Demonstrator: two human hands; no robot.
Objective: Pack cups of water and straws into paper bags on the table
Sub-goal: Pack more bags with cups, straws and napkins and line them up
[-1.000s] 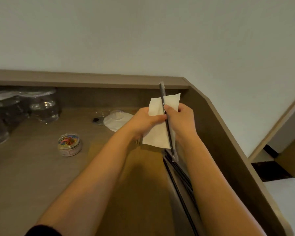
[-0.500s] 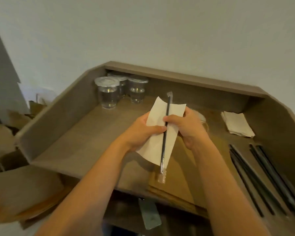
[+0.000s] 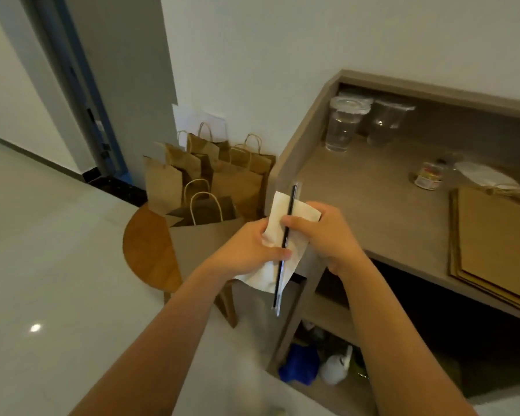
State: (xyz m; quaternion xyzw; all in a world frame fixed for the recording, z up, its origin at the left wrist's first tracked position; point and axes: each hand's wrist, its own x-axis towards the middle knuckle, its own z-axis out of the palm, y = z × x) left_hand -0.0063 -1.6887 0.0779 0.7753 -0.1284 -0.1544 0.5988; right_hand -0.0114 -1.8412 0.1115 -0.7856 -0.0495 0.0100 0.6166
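Note:
A black straw (image 3: 285, 245) in a clear wrapper lies against a white napkin (image 3: 282, 267), and both my hands hold the pair in front of me, left of the desk. My left hand (image 3: 246, 250) grips the napkin's left side with its thumb across the straw. My right hand (image 3: 318, 232) pinches the straw and napkin from the right. Several brown paper bags (image 3: 210, 181) with handles stand on a round wooden stool (image 3: 146, 250) beyond my hands. Lidded clear cups of water (image 3: 342, 127) stand at the desk's back left corner.
The grey desk (image 3: 373, 205) has raised side walls. On it lie a stack of flat brown bags (image 3: 493, 235), a small tub of rubber bands (image 3: 428, 177) and white lids (image 3: 487, 175). Bottles and a blue object (image 3: 300, 366) sit under the desk. A doorway is at far left.
The view has swung left from the desk toward the stool with the standing bags. My hands kept hold of the napkin and straw and moved left, off the desk's edge.

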